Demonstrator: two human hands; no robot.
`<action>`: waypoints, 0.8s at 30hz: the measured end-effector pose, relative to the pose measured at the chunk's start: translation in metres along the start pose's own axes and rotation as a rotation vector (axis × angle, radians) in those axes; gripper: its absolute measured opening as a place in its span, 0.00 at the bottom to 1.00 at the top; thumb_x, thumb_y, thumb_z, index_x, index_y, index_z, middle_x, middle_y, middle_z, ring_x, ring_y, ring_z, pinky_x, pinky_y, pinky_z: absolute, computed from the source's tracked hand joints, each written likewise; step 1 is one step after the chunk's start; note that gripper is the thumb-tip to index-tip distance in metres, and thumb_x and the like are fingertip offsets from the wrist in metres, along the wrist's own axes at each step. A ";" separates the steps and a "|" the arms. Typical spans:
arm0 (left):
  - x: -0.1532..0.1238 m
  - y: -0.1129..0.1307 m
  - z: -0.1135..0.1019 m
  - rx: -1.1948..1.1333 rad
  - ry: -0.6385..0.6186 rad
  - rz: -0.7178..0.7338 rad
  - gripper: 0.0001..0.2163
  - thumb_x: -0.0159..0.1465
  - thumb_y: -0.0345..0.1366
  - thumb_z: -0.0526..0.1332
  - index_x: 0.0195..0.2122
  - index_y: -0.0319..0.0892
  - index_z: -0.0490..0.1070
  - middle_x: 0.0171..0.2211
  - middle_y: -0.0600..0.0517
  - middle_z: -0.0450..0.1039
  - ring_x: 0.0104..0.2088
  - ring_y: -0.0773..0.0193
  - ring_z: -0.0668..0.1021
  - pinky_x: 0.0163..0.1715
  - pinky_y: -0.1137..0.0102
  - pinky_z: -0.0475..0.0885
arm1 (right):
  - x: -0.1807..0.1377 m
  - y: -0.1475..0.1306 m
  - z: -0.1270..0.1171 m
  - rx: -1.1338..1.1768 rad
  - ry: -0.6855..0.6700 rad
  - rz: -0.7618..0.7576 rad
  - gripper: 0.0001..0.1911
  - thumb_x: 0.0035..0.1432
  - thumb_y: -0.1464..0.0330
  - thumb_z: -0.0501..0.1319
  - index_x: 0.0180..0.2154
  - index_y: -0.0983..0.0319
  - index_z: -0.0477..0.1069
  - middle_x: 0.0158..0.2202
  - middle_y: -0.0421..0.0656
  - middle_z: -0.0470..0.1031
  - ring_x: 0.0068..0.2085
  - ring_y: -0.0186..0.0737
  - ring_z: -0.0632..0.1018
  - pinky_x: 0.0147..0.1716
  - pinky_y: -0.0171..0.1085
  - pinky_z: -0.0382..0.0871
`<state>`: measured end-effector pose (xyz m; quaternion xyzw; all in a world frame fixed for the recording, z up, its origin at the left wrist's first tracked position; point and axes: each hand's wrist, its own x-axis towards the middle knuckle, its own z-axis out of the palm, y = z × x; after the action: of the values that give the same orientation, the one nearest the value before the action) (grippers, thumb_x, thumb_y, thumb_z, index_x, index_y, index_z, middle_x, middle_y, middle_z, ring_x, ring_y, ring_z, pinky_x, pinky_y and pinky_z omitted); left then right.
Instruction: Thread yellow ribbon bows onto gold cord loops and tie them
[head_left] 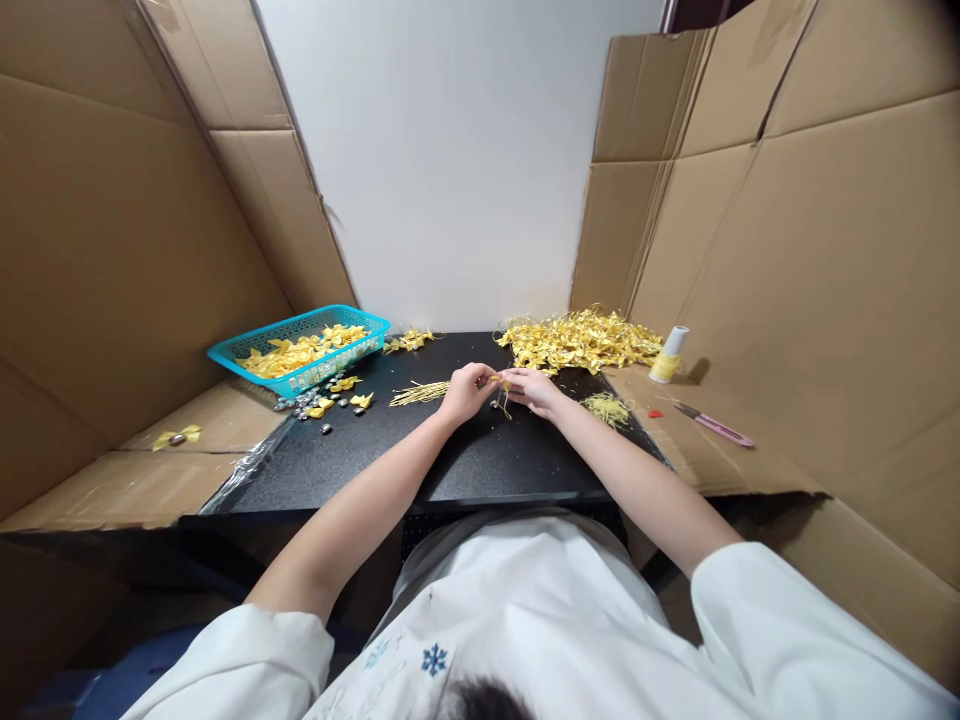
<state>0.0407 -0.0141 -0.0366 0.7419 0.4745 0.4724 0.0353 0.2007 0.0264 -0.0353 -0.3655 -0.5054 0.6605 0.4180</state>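
Above the middle of the black table (360, 470), my left hand (466, 393) and my right hand (532, 390) meet, fingertips closed on a small yellow ribbon bow (495, 378). A thin yellow cord (507, 408) dangles from between them; the fingers cover much of the bow. Just below lies a dark, shiny oval bead (494, 405). Left of my left hand is a bundle of gold cords (420, 393). Beside my right wrist sits a loose heap of short yellow threads (607, 409).
A turquoise basket (300, 322) holds yellow bows, with silvery beads (304, 402) spilled before it. Behind my right hand is a large pile of yellow bows (585, 340). A thread spool (665, 362) and pink-handled cutter (716, 427) lie right. Cardboard walls (840, 270) flank the table.
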 end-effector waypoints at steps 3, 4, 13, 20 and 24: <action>0.000 0.001 0.000 0.018 -0.013 0.024 0.04 0.59 0.36 0.63 0.29 0.41 0.74 0.26 0.52 0.73 0.27 0.66 0.71 0.31 0.71 0.67 | 0.002 0.003 0.001 -0.012 0.006 -0.079 0.09 0.42 0.67 0.72 0.25 0.62 0.74 0.26 0.38 0.76 0.31 0.32 0.74 0.38 0.34 0.69; 0.001 0.001 0.000 0.025 -0.015 0.032 0.05 0.59 0.37 0.63 0.29 0.42 0.74 0.26 0.52 0.73 0.28 0.65 0.71 0.31 0.71 0.67 | 0.003 0.004 0.002 -0.014 0.012 -0.115 0.10 0.41 0.66 0.72 0.25 0.62 0.73 0.26 0.38 0.75 0.31 0.32 0.74 0.38 0.34 0.68; 0.001 0.010 -0.008 0.021 -0.139 0.146 0.08 0.62 0.41 0.62 0.28 0.43 0.74 0.28 0.50 0.74 0.32 0.61 0.71 0.36 0.67 0.68 | 0.010 0.014 0.000 -0.035 0.021 -0.286 0.17 0.35 0.59 0.73 0.25 0.62 0.73 0.26 0.39 0.76 0.33 0.36 0.75 0.38 0.36 0.69; 0.000 0.011 -0.008 -0.008 -0.126 0.122 0.05 0.60 0.36 0.63 0.27 0.43 0.73 0.27 0.50 0.74 0.33 0.61 0.71 0.37 0.67 0.67 | 0.011 0.014 -0.005 -0.074 -0.008 -0.254 0.14 0.42 0.60 0.72 0.27 0.62 0.75 0.26 0.41 0.77 0.31 0.35 0.76 0.34 0.35 0.71; -0.002 0.010 -0.008 -0.032 -0.059 0.044 0.04 0.58 0.36 0.64 0.28 0.43 0.73 0.29 0.50 0.74 0.33 0.61 0.71 0.37 0.68 0.67 | 0.010 0.008 -0.010 -0.106 -0.016 -0.267 0.13 0.42 0.62 0.72 0.30 0.62 0.76 0.30 0.42 0.78 0.31 0.33 0.77 0.34 0.34 0.71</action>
<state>0.0415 -0.0235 -0.0287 0.7650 0.4494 0.4585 0.0506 0.2041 0.0381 -0.0462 -0.3110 -0.5871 0.5744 0.4782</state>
